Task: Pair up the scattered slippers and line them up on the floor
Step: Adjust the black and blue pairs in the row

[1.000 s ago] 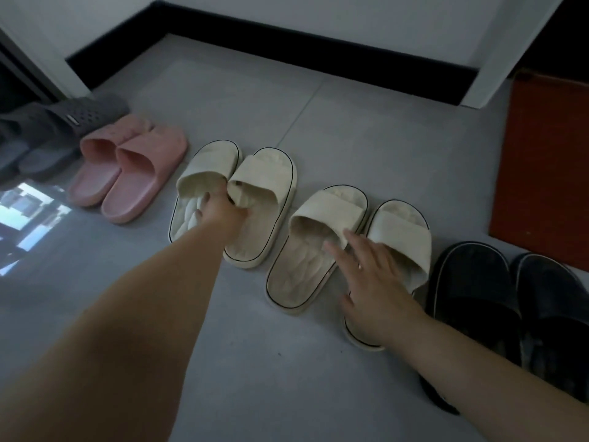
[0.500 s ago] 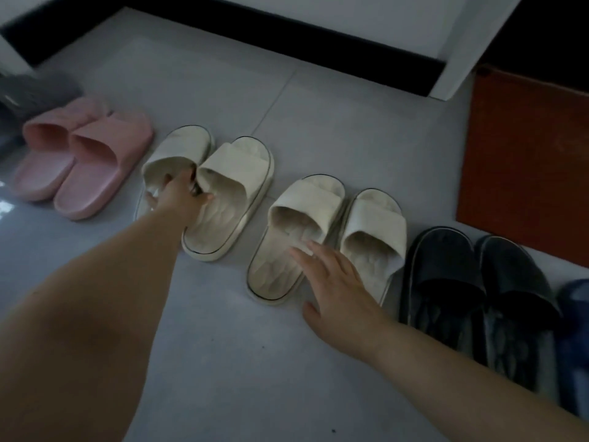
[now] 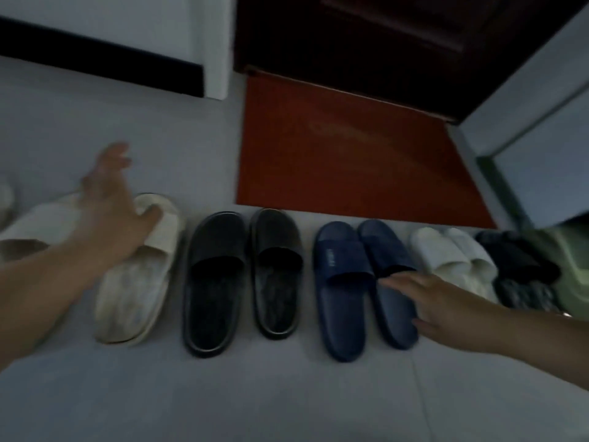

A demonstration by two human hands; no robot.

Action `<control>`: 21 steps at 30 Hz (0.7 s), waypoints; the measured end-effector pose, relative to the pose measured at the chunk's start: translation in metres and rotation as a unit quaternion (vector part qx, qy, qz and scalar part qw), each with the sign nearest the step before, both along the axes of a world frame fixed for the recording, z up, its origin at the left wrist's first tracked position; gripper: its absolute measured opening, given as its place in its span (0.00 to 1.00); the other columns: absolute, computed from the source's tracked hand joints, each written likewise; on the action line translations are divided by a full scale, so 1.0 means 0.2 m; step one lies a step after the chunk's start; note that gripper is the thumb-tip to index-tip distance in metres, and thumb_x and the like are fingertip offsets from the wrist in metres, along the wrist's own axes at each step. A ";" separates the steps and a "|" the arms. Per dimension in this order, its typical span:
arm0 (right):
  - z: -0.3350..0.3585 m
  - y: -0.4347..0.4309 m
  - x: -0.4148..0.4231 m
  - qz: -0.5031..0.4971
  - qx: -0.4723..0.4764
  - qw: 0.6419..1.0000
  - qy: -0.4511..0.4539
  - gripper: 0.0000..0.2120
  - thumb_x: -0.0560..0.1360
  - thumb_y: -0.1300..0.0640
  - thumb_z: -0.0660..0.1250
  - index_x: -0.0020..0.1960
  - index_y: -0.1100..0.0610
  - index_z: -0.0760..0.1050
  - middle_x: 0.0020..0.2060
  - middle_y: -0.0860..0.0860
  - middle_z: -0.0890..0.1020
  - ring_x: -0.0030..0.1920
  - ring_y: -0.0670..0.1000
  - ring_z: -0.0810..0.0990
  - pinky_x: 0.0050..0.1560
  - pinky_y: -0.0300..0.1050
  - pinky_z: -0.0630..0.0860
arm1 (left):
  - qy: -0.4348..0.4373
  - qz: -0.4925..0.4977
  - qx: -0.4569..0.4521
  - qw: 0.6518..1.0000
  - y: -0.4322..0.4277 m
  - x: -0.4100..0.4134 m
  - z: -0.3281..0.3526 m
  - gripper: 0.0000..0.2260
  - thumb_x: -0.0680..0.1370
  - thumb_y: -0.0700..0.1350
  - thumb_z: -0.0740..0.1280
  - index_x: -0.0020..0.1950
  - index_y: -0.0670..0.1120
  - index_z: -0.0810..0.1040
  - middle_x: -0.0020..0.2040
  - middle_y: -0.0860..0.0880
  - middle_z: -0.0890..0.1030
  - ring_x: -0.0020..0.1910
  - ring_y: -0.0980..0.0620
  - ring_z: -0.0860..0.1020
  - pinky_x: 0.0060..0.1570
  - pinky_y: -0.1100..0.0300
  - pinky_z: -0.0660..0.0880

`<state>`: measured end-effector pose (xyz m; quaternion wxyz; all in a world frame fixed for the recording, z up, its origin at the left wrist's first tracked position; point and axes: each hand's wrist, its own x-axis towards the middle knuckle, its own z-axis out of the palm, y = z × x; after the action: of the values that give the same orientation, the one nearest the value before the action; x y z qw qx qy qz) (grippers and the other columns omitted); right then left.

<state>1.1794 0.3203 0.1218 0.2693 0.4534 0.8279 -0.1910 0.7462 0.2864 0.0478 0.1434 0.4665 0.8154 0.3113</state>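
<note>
Left hand spread, apparently resting on cream slipper; right hand released over blue pair.

Two cream slippers, two black, two navy, two white, one red mat.

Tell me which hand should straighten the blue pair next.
Right, probably. The right hand is spread open over the heel of the right-hand slipper of the blue pair. The left hand is far off on a cream slipper, with the black pair in between.
</note>
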 end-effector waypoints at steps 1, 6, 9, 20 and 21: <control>-0.01 0.02 0.12 -0.029 0.014 0.999 0.004 0.32 0.74 0.58 0.62 0.74 0.46 0.52 0.72 0.46 0.60 0.71 0.47 0.62 0.68 0.37 0.61 | -0.017 -0.067 0.033 0.997 0.07 0.17 0.09 0.37 0.66 0.44 0.69 0.71 0.47 0.56 0.65 0.41 0.69 0.61 0.38 0.68 0.63 0.49 0.64; -0.15 0.08 0.55 -0.139 0.058 0.988 0.017 0.32 0.74 0.58 0.65 0.74 0.50 0.54 0.72 0.53 0.62 0.71 0.55 0.63 0.69 0.47 0.62 | -0.032 -0.339 -0.065 0.938 0.36 0.88 0.30 0.34 0.70 0.43 0.71 0.71 0.50 0.57 0.64 0.46 0.73 0.58 0.45 0.74 0.57 0.54 0.70; -0.23 0.13 0.74 -0.171 0.061 0.983 0.014 0.32 0.74 0.57 0.65 0.74 0.50 0.54 0.73 0.54 0.58 0.72 0.56 0.59 0.70 0.47 0.60 | -0.048 -0.401 -0.142 0.904 0.41 1.25 0.26 0.28 0.73 0.45 0.69 0.70 0.51 0.62 0.67 0.50 0.71 0.63 0.50 0.71 0.58 0.58 0.68; -0.49 0.44 1.48 -0.541 0.148 0.818 0.125 0.29 0.73 0.56 0.66 0.71 0.56 0.59 0.68 0.60 0.65 0.66 0.62 0.67 0.63 0.52 0.67 | -0.033 -0.456 -0.158 0.875 0.55 2.14 -0.03 0.27 0.74 0.47 0.67 0.70 0.53 0.63 0.71 0.52 0.68 0.70 0.51 0.64 0.69 0.53 0.64; -0.50 0.48 1.53 -0.557 0.157 0.805 0.135 0.29 0.73 0.56 0.66 0.71 0.57 0.59 0.68 0.60 0.66 0.66 0.62 0.67 0.63 0.51 0.67 | -0.024 -0.466 -0.150 0.872 0.58 2.22 -0.04 0.26 0.74 0.47 0.67 0.70 0.54 0.63 0.71 0.52 0.67 0.71 0.51 0.63 0.70 0.53 0.62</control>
<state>1.4861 0.4167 0.0213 -0.0724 0.8422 0.4800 -0.2345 1.1895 0.4014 0.0391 0.3595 0.7574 0.5369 0.0939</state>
